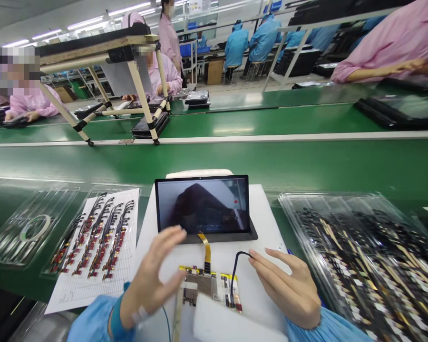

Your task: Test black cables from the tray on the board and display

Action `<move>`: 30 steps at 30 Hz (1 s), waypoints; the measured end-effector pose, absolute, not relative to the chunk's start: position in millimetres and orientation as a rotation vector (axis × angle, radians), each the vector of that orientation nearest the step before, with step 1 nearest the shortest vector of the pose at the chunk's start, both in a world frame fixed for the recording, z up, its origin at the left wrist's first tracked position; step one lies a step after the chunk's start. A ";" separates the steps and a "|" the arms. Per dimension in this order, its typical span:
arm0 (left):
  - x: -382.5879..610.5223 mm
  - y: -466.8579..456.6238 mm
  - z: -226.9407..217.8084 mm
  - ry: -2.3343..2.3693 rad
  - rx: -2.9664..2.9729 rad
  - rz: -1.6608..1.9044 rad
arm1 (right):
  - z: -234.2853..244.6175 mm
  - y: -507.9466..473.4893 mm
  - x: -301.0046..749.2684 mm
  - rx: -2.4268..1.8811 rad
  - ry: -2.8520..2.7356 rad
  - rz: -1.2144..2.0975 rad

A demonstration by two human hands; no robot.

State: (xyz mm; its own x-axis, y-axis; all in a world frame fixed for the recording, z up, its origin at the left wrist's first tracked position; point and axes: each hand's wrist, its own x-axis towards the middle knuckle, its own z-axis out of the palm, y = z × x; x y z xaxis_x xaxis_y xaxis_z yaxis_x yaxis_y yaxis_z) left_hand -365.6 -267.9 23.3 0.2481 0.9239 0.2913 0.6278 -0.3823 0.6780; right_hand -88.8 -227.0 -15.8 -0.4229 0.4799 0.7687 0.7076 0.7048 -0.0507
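Observation:
My left hand hovers left of a bare circuit board, fingers and thumb spread, with nothing in it. My right hand pinches the free end of a thin black cable at its fingertips; the thumb is hidden. From there the cable bends over and runs down to the board's right side. A gold-coloured flex ribbon joins the board to a tablet screen, which stands tilted behind it and shows a dark picture. A white block covers the board's lower part.
On the left, rows of small cable assemblies lie over a printed sheet, near a clear tray with a tape roll. A clear tray of flex cables stands right. Beyond the green belt, people in pink work beside a rack.

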 end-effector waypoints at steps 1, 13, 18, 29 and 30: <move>-366.5 -256.8 26.9 1.532 1.956 1.071 | -14.1 -227.3 -89.8 -0.909 -2.106 -0.354; -358.3 -193.9 -21.5 1.959 1.412 1.504 | -9.4 -223.2 -80.4 -0.843 -2.235 -0.418; -362.6 -196.3 -25.9 1.965 1.518 1.458 | -11.0 -222.5 -71.4 -0.805 -2.319 -0.451; -363.2 -201.5 -22.5 1.805 1.391 1.489 | -29.0 -216.4 -42.1 -0.663 -2.541 -0.548; -363.1 -201.7 -22.4 1.804 1.382 1.490 | -30.2 -216.3 -40.3 -0.655 -2.558 -0.554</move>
